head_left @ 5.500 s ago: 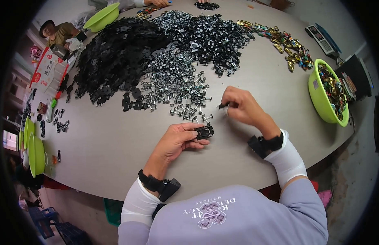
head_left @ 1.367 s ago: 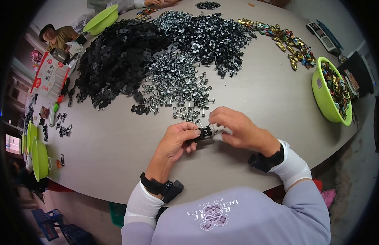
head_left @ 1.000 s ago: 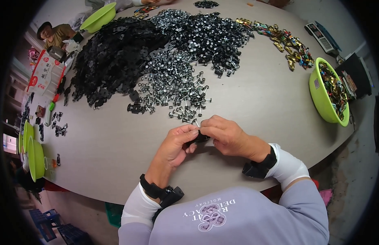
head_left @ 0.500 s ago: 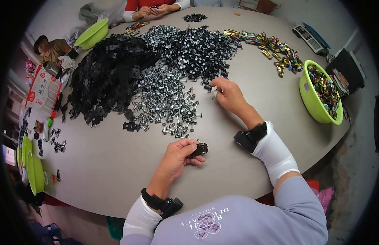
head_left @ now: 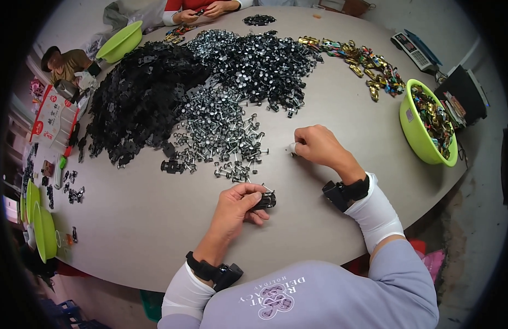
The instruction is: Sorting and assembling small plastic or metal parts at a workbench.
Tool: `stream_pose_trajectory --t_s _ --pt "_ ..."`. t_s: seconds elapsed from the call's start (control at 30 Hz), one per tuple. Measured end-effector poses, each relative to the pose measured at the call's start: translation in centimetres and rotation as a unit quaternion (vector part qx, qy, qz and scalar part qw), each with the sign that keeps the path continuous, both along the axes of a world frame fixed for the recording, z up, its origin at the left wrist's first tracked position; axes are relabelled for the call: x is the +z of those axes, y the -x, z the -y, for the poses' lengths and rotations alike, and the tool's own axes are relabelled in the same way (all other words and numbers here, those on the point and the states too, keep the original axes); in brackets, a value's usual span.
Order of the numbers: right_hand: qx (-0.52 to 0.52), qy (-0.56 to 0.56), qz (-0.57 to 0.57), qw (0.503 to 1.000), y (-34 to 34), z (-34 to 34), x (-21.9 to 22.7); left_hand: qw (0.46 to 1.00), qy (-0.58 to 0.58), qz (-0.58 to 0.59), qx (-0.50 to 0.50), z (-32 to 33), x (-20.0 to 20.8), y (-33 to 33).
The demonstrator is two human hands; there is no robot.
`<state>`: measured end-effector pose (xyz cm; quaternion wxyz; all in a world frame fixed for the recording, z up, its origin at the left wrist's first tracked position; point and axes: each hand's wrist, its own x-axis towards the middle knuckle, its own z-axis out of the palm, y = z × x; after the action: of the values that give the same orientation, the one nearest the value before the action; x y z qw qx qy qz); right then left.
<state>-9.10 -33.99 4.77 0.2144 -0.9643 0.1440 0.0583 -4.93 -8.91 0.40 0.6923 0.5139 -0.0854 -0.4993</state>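
Observation:
My left hand (head_left: 235, 211) is closed on a small black toy car part (head_left: 266, 200), pinched between thumb and fingers near the front of the table. A thin silver axle shows just above that part. Farther right, my right hand (head_left: 320, 145) rests low over the table with its fingers curled together. Something small and whitish shows at its fingertips; I cannot make out what it is. Ahead of my hands lies a heap of silver wheel axles (head_left: 221, 129). Behind it is a pile of black-and-silver wheel parts (head_left: 270, 66), and to the left a mound of flat black plastic chassis (head_left: 139, 93).
Shiny coloured toy car bodies (head_left: 355, 68) trail across the far right, near a green basin (head_left: 406, 126) filled with more. A calculator-like device (head_left: 413, 52) stands behind. Green basins (head_left: 46, 233) sit at the left edge. Another person's hands (head_left: 213, 10) work across the table.
My right hand has drawn back from the edge of the black wheel pile toward me, its fingers more curled. My left hand keeps its hold on the toy car part, almost still.

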Motion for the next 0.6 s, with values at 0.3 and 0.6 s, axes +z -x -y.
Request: stream_pose_trajectory --t_s 0.3,0.6 --pt "0.190 -0.091 0.205 0.956 1.2 1.9 -1.9 1.000 0.001 -0.005 -0.017 0.0 0.0 0.1" --pt "0.153 -0.076 0.156 0.973 2.7 2.1 -1.9 0.999 0.029 -0.021 -0.040 -0.2 0.0 0.0"
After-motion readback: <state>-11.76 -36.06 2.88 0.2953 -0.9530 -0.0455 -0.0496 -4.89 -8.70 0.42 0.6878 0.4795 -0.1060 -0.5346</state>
